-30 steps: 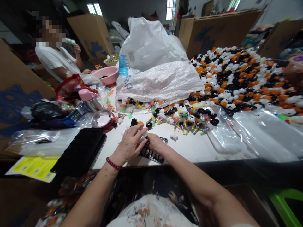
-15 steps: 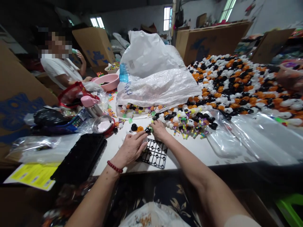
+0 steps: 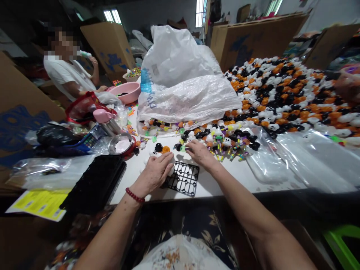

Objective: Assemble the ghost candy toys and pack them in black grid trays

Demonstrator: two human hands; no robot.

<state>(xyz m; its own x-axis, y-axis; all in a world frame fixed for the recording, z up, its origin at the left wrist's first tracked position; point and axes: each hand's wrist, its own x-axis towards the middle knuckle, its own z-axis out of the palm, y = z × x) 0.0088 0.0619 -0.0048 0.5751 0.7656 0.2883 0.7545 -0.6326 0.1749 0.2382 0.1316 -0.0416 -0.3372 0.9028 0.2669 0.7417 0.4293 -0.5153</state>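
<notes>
A black plastic grid (image 3: 186,177) lies on the white table near its front edge. My left hand (image 3: 156,171), with a red bead bracelet at the wrist, rests over the grid's left part, fingers bent around white pieces that it partly covers; what it grips is hard to make out. Just beyond it sit a black piece (image 3: 158,147) and an orange piece (image 3: 165,149). My right hand (image 3: 198,153) is above the table behind the grid, fingertips beside a pale green piece (image 3: 182,148) and small black pieces; whether it holds anything is unclear.
A large white plastic bag (image 3: 185,86) stands at the back. Black, white and orange pieces (image 3: 281,93) are heaped at the right, behind clear bags (image 3: 315,157). Black trays (image 3: 94,183), a metal bowl (image 3: 121,144) and a pink-lidded flask (image 3: 105,120) are at the left. A person (image 3: 67,77) sits beyond.
My right hand has moved right, away from my left hand and the black piece near its fingers. My left hand has stayed over the grid. The view has shifted slightly.
</notes>
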